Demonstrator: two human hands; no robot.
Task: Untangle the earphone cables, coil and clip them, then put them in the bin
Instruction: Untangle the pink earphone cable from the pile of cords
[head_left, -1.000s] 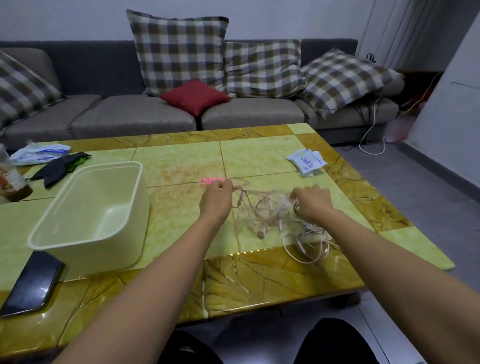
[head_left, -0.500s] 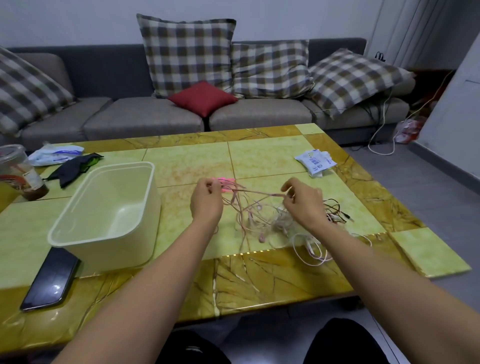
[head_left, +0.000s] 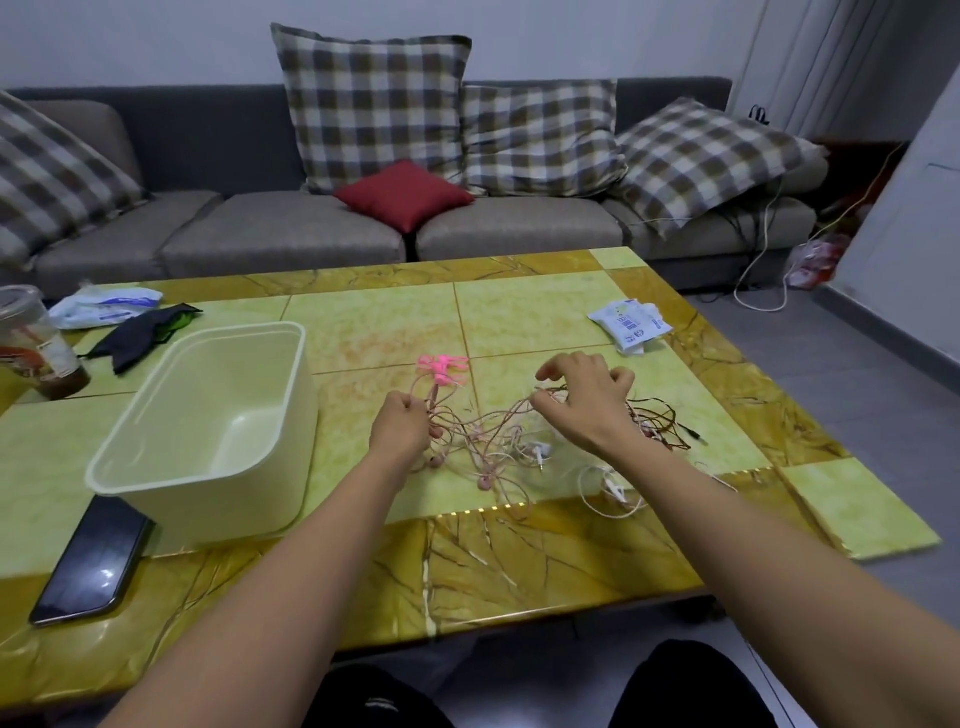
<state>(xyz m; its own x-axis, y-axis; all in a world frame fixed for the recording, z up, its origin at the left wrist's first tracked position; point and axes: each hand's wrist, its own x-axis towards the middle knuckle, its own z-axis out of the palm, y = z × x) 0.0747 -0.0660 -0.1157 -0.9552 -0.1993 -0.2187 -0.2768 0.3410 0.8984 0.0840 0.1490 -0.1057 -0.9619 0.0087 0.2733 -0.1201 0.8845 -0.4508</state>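
Currently: step 1 of 3, untangling; nothing is coiled, clipped or binned.

Item 1. left hand (head_left: 400, 431): fingers curled, pinching a few strands of the pink earphone cables (head_left: 483, 441) at its far edge.

Item 2. right hand (head_left: 587, 402): thumb and forefinger appear to pinch 1 pink strand at the hand's left side, other fingers curled and raised. The strand runs slack between the 2 hands.

Item 3. pink earphone cables: a loose knot lying on the table (head_left: 374, 332), between the hands and toward the person from them, earbuds and plug trailing out.

Item 4. dark cables (head_left: 660, 415): a separate snarl just right of the right hand, partly under it.

Item 5. white cable (head_left: 608, 488): loops on the near side of the right wrist.

Item 6. pink clips (head_left: 441, 366): a small heap just beyond the left hand, untouched.

Item 7. bin (head_left: 291, 332): left of the left hand, near but apart, nothing seen inside.

Item 8. phone (head_left: 88, 561): near the bin's near corner, well left of both hands.

Next move, as judged: draw the hands apart gently to find where the held strand crosses others, then feed an earbud or plug end back through the loop. Hard pulling would likely tighten the knot and drag the dark cables in.
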